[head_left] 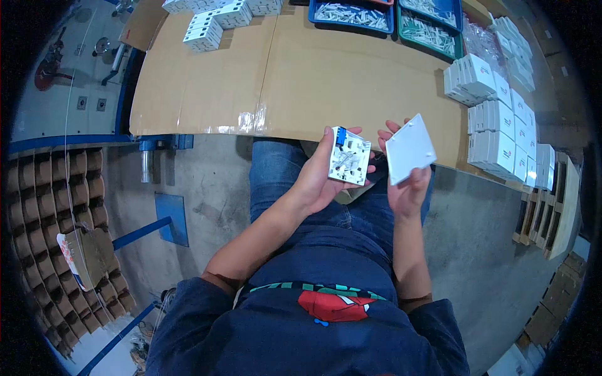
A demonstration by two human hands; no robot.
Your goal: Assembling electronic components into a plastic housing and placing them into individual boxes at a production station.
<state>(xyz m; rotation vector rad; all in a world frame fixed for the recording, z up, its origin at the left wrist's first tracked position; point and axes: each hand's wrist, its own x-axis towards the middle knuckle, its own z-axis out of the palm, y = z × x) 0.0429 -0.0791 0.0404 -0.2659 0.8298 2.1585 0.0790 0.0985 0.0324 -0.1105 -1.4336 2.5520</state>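
Observation:
My left hand is closed round a white circuit board with a blue terminal block at its top left corner. Its component side faces up, and my thumb lies along the left edge. Just to the right, my right hand grips a flat white plastic cover by its edges, thumb on the lower edge and fingers behind. The cover is tilted, and small round bumps show near its corners. Board and cover are apart, both held over my lap at the table's near edge.
A cardboard-covered table lies ahead. Blue tray and green tray hold many small white parts. White boxes are stacked at the right edge, more white units at the far left. A divided cardboard crate stands left on the floor.

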